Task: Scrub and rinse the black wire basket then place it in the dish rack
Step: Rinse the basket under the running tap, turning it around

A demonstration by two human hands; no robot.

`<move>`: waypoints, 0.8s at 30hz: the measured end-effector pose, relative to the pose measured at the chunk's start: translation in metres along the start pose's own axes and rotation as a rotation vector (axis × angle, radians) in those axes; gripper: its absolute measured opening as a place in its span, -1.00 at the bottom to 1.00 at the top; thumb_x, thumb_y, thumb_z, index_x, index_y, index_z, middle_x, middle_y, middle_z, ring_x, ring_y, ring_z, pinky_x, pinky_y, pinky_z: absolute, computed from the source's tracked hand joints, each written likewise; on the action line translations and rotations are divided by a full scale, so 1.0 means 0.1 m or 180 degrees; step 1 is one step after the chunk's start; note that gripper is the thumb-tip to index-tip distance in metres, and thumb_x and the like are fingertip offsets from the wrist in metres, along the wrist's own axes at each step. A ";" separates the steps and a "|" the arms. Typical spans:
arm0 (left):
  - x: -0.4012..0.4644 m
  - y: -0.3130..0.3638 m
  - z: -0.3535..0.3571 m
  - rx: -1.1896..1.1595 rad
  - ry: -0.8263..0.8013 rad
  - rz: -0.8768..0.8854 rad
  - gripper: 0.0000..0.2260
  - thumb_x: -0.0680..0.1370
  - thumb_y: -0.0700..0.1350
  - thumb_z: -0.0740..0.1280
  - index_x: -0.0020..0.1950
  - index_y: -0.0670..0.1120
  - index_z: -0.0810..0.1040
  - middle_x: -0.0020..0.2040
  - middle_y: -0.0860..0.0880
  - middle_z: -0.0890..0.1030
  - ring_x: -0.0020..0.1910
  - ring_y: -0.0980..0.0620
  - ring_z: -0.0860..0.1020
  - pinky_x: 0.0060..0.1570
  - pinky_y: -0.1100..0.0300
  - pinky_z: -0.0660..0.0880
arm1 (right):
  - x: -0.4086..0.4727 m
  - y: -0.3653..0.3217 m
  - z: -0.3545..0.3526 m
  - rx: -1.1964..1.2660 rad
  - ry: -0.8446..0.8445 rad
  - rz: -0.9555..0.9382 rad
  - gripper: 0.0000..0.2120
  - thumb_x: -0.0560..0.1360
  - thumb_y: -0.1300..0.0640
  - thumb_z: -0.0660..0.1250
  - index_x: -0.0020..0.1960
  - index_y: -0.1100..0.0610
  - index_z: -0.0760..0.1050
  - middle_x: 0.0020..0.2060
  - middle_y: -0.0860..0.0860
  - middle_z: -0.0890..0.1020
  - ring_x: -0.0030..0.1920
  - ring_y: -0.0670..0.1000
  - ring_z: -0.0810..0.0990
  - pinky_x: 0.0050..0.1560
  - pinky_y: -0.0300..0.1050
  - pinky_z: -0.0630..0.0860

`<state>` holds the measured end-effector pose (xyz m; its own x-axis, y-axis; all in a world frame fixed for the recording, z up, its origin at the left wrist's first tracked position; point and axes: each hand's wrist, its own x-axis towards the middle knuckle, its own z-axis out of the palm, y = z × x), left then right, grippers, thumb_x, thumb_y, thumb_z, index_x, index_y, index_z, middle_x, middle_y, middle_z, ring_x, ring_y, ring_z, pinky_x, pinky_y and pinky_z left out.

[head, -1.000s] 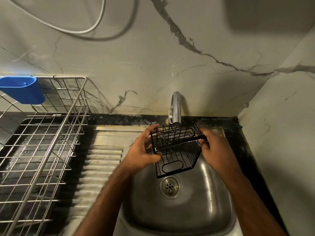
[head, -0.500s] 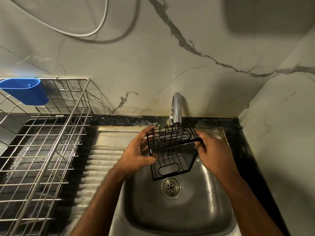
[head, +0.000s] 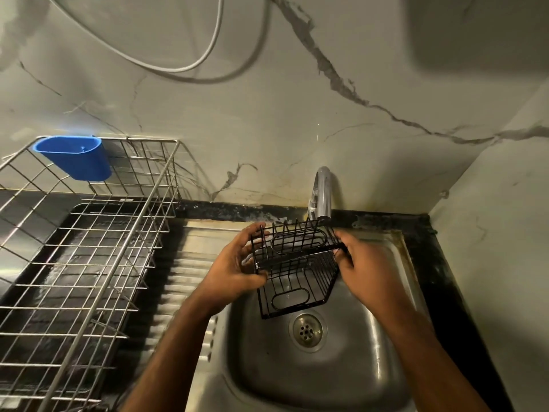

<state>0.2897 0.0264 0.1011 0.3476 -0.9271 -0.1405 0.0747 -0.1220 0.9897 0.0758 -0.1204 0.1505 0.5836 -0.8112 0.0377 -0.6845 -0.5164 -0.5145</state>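
The black wire basket (head: 297, 269) is tipped on its side above the steel sink (head: 371, 367), just under the tap (head: 322, 193). My left hand (head: 234, 269) grips its left end, thumb under the rim and fingers curled round the far wires. My right hand (head: 365, 269) holds the right end of the rim bar. The metal dish rack (head: 98, 263) stands to the left on the black counter. No running water is visible.
A blue plastic cup holder (head: 74, 157) hangs on the rack's back edge. The ribbed steel drainboard (head: 190, 278) lies between rack and sink. The drain (head: 307, 328) sits below the basket. A marble wall closes the back and right; a white cable (head: 190, 63) hangs above.
Both hands and the basket have shifted slightly left, staying under the tap. The view has panned a little, bringing more of the rack into sight.
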 end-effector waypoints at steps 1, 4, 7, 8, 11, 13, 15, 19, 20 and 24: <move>-0.01 0.01 -0.01 -0.0013 0.0012 -0.0005 -0.15 0.40 -0.57 0.37 0.53 0.14 0.39 0.41 -0.04 0.53 0.37 -0.06 0.56 0.06 0.11 0.58 | 0.00 -0.02 0.00 0.0023 -0.0040 0.0007 -0.55 0.64 0.05 0.24 0.51 -0.02 0.31 -0.04 -0.01 0.68 -0.27 -0.18 0.53 -0.32 -0.46 0.35; -0.04 0.02 -0.04 -0.0013 0.0040 0.0013 -0.15 0.41 -0.60 0.35 0.54 0.10 0.38 0.40 -0.02 0.54 0.37 0.00 0.55 0.06 0.13 0.58 | 0.00 -0.03 0.02 0.0102 -0.0073 0.0001 -0.55 0.64 0.06 0.25 0.51 -0.02 0.30 -0.01 0.00 0.69 -0.21 -0.16 0.57 -0.22 -0.40 0.42; -0.05 0.02 -0.04 -0.0007 0.0046 0.0011 -0.15 0.41 -0.60 0.35 0.54 0.09 0.37 0.41 -0.02 0.53 0.38 0.01 0.55 0.07 0.15 0.58 | 0.00 -0.03 0.03 0.0124 -0.0114 0.0026 -0.54 0.64 0.06 0.25 0.52 -0.02 0.29 0.02 0.01 0.68 -0.14 -0.12 0.62 -0.12 -0.29 0.51; -0.05 0.02 -0.03 0.0003 0.0037 0.0018 -0.15 0.41 -0.59 0.36 0.54 0.09 0.37 0.41 -0.02 0.53 0.38 0.00 0.55 0.07 0.15 0.58 | 0.00 -0.02 0.03 0.0132 -0.0120 0.0038 -0.54 0.64 0.06 0.24 0.51 -0.01 0.29 0.02 0.01 0.68 -0.14 -0.12 0.61 -0.13 -0.31 0.49; -0.03 0.02 0.01 0.0035 0.0002 0.0035 -0.16 0.40 -0.56 0.38 0.53 0.12 0.38 0.39 -0.03 0.55 0.36 -0.06 0.56 0.06 0.15 0.58 | -0.01 0.00 0.02 0.0116 -0.0070 0.0041 -0.55 0.64 0.08 0.25 0.51 -0.01 0.31 0.00 0.00 0.68 -0.20 -0.16 0.55 -0.19 -0.37 0.43; -0.01 0.02 0.04 0.0044 -0.0020 0.0041 -0.16 0.41 -0.56 0.38 0.53 0.11 0.38 0.38 -0.03 0.56 0.34 -0.07 0.57 0.05 0.15 0.58 | -0.02 0.04 0.01 0.0157 -0.0005 0.0039 -0.55 0.63 0.08 0.26 0.51 0.00 0.32 -0.02 0.00 0.69 -0.21 -0.15 0.56 -0.15 -0.32 0.49; 0.01 0.01 0.07 0.0049 -0.0047 0.0046 -0.16 0.41 -0.57 0.38 0.53 0.11 0.38 0.39 -0.03 0.56 0.35 -0.08 0.57 0.05 0.15 0.58 | -0.02 0.07 0.00 0.0237 0.0004 0.0079 -0.55 0.63 0.09 0.26 0.51 0.00 0.32 -0.01 0.02 0.69 -0.16 -0.11 0.60 -0.10 -0.28 0.52; 0.06 0.01 0.13 0.0053 -0.0084 0.0010 -0.15 0.40 -0.56 0.40 0.53 0.13 0.38 0.38 -0.08 0.56 0.34 -0.09 0.58 0.07 0.11 0.58 | -0.04 0.11 -0.06 0.0303 -0.0025 0.0140 -0.55 0.64 0.14 0.24 0.51 0.01 0.32 0.04 0.05 0.68 -0.11 -0.10 0.61 -0.26 -0.46 0.38; 0.07 0.02 0.15 0.0081 -0.0094 0.0010 -0.15 0.40 -0.56 0.41 0.54 0.12 0.37 0.37 -0.08 0.56 0.33 -0.08 0.58 0.09 0.10 0.59 | -0.05 0.11 -0.09 0.0277 0.0002 0.0134 -0.56 0.64 0.14 0.24 0.51 0.01 0.32 0.05 0.05 0.69 -0.14 -0.13 0.59 -0.31 -0.47 0.36; 0.13 0.03 0.22 0.0217 -0.0135 0.0006 -0.15 0.41 -0.50 0.46 0.56 0.11 0.34 0.37 -0.06 0.57 0.32 -0.08 0.59 0.17 0.04 0.60 | -0.08 0.17 -0.15 0.0142 0.0150 0.0139 -0.57 0.64 0.11 0.24 0.50 0.02 0.35 0.07 0.04 0.68 -0.17 -0.18 0.49 -0.22 -0.48 0.31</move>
<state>0.2736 0.0066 0.1024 0.3078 -0.9413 -0.1389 0.0097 -0.1428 0.9897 0.0530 -0.1263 0.1545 0.5317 -0.8452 0.0540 -0.6881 -0.4684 -0.5542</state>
